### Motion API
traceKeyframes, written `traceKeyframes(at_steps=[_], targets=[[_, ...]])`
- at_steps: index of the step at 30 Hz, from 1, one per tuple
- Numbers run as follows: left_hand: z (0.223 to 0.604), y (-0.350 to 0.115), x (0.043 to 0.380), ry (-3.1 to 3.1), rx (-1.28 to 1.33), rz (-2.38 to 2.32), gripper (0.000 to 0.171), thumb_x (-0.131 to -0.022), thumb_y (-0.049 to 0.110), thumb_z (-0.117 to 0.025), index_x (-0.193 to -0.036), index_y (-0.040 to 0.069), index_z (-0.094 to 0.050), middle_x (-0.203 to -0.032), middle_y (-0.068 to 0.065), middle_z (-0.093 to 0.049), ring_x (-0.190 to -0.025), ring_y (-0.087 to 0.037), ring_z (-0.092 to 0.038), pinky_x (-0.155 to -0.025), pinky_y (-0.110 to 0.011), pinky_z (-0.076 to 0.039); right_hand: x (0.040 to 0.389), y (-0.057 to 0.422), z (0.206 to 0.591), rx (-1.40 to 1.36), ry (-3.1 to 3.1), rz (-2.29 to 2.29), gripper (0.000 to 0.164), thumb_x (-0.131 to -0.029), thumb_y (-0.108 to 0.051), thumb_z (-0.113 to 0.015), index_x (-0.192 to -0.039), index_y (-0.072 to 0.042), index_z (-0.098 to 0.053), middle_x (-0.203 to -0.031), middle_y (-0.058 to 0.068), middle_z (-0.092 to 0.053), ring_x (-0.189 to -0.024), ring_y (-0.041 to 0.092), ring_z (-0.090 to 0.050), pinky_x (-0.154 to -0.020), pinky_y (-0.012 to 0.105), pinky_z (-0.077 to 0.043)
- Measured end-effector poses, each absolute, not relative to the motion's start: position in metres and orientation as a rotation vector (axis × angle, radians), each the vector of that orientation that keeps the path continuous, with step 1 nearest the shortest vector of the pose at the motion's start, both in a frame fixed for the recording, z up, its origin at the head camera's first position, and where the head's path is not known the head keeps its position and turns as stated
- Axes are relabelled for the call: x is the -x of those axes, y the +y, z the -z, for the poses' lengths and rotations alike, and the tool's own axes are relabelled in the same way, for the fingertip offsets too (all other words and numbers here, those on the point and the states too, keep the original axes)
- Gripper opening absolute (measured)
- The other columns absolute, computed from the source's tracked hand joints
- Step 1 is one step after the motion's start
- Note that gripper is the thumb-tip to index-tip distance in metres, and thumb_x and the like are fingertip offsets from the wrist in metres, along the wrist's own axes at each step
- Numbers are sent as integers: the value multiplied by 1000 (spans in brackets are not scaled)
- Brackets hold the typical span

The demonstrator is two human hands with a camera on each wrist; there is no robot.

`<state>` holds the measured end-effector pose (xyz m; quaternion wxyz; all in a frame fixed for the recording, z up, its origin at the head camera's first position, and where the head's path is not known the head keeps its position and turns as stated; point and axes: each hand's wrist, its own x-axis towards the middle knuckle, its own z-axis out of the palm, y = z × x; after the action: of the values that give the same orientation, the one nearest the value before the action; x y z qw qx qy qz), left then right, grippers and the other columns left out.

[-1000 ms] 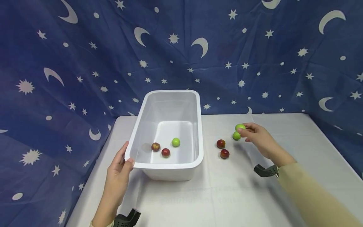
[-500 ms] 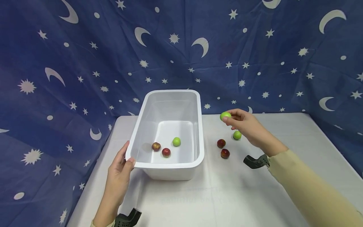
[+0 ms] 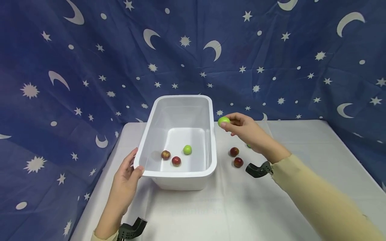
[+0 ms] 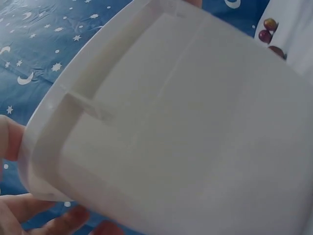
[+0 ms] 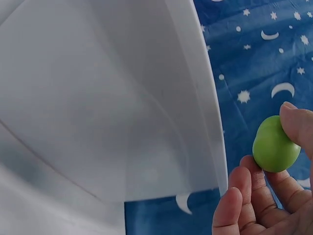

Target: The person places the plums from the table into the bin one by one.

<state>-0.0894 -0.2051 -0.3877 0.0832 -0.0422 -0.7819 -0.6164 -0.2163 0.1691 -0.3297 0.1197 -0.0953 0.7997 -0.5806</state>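
Note:
My left hand grips the near left corner of a white plastic bin, thumb on the rim and fingers along the outer side. In the left wrist view its fingertips show beside the bin wall. My right hand pinches a green plum between thumb and fingers, in the air just right of the bin's right rim. Inside the bin lie a green plum, a red plum and a yellowish-red plum.
Two dark red plums lie on the white-covered table, right of the bin. Another green plum is mostly hidden behind my right hand. A blue curtain with moons and stars hangs at the back and left.
My right hand has lifted the green plum and carried it left, from beside the other green plum toward the bin's right rim. The left hand keeps its grip on the bin.

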Motion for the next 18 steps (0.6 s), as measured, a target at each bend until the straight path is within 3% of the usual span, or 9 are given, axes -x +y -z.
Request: traceKeyframes(at_steps=[5,9,12,18], targets=[[384,-212,93,-2432,125,1727,55,-101,15,-52,-151,25,-32,-146,-12,-39,-126,-28,-46,-86,-15,-45,215,156,326,333,2299,1718,52,-88,-40,-71,-126,-10,-54,-117,11,-59,-104,26,-53,-85,36,-46],[384,-217,99,-2467,196,1743,59,-101,21,-53,-153,29,-27,-154,-10,-29,-134,-30,-36,-90,-15,-42,214,148,322,378,2291,1723,50,-88,-37,-71,-126,-9,-54,-116,9,-60,-103,26,-55,-84,36,-46],[385,-219,102,-2460,242,1800,62,-101,20,-53,-154,28,-23,-157,-7,-21,-137,-33,-29,-91,-15,-41,213,143,319,408,2296,1719,49,-88,-37,-71,-125,-10,-56,-115,9,-61,-102,25,-55,-83,36,-46],[388,-216,103,-2408,268,1935,63,-102,19,-51,-156,23,-19,-159,-7,-17,-135,-34,-31,-90,-18,-45,215,135,310,426,2341,1723,47,-87,-39,-72,-123,-12,-58,-111,7,-63,-99,24,-57,-83,38,-46]])
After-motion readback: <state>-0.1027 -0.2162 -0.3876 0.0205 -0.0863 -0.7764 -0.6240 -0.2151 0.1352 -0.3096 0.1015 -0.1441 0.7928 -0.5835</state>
